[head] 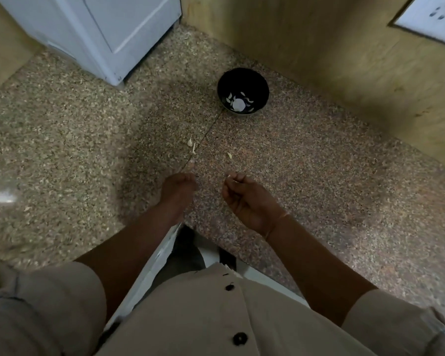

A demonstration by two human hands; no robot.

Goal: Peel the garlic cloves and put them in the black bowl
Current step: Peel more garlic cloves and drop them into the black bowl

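The speckled stone bench (319, 176) fills most of the frame. It is bounded by a white appliance (100, 34) at upper left and a wooden wall (319, 47) along the upper right, which meet in a corner at the top centre. The near edge runs along the bottom of the frame, by my shirt.

The black bowl (242, 79) stands in the upper centre, close to the wall, with peeled cloves (238, 104) lying in its bottom.

The left hand (180, 187) sits just below centre, blurred, with its fingers curled down; I cannot tell whether it holds anything. The right hand (247, 199), beside it, pinches a garlic piece (229, 176) at the fingertips.

Three loose bits (190, 142) (194, 149) (229, 155) lie on the bench between the hands and the bowl. Whether each is clove or skin is too small to tell.

Handling, in my judgement: a clove is light and firm, its skin is papery and brittle, and it turns slippery once peeled. It is best pinched at the tapered tip or the root end.

Clearance: the path from the hands up to the bowl is open. The wall behind the bowl limits any overshoot, and the rim is the only edge to clear.
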